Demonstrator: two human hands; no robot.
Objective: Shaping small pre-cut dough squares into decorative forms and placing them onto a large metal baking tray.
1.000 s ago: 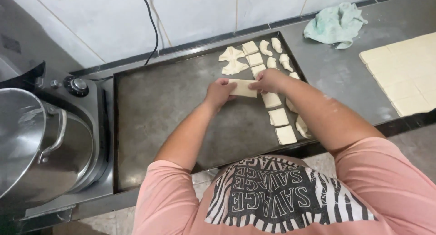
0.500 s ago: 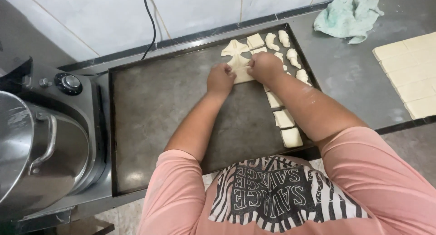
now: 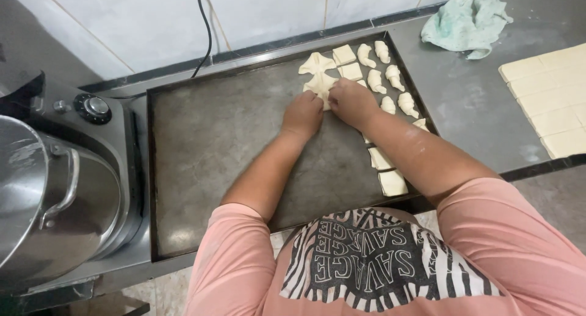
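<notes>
A large dark baking tray [image 3: 232, 145] lies on the counter in front of me. My left hand [image 3: 302, 114] and my right hand [image 3: 351, 102] rest side by side on a pale dough piece [image 3: 321, 84], pressing it onto the tray near the far right corner. Another shaped dough piece [image 3: 316, 63] lies just beyond it. Small rolled dough crescents [image 3: 390, 78] and flat dough squares [image 3: 343, 53] sit along the tray's right side. More squares [image 3: 390, 182] lie under my right forearm, partly hidden.
A metal stand mixer with a steel bowl [image 3: 43, 200] and a dial [image 3: 94, 105] stands left of the tray. A rolled dough sheet cut into squares [image 3: 549, 102] lies on the grey counter at right. A green cloth [image 3: 467, 23] sits at the back. A black cable [image 3: 204, 29] runs up the tiled wall.
Both hands moved away from me along the tray, from its middle right to the far right corner, carrying a dough piece and setting it down beside the other shaped pieces.
</notes>
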